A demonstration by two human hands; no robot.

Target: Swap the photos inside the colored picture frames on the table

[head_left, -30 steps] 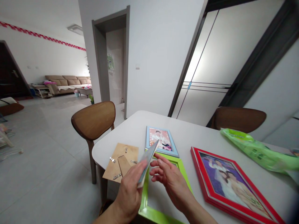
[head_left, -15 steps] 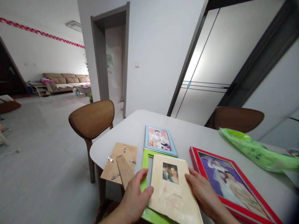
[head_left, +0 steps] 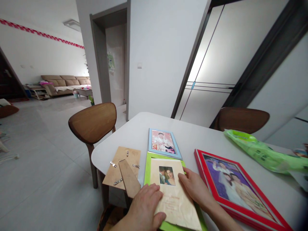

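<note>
A cream paper sheet [head_left: 176, 199] with a small printed photo of two people lies over the opening of a green picture frame [head_left: 148, 166]. My left hand [head_left: 146, 207] rests on the sheet's left edge, open, fingers lying flat and thumb apart. My right hand [head_left: 194, 186] is open too, its fingertips against the sheet's upper right edge. Left of the frame lies a brown backing board [head_left: 120, 166] with metal clips and a stand leg [head_left: 128, 179]. A blue picture frame [head_left: 179, 150] with a portrait touches the green frame's far end.
A large red picture frame [head_left: 231, 207] lies at the right of the white table [head_left: 190, 131]. Behind it is a green plastic bag [head_left: 267, 154]. One wooden chair [head_left: 93, 123] stands at the left, another chair [head_left: 243, 120] at the far right.
The sheet has moved slightly left and down onto the green frame. My left hand has come down flat onto its edge, and my right hand has moved up along its right side.
</note>
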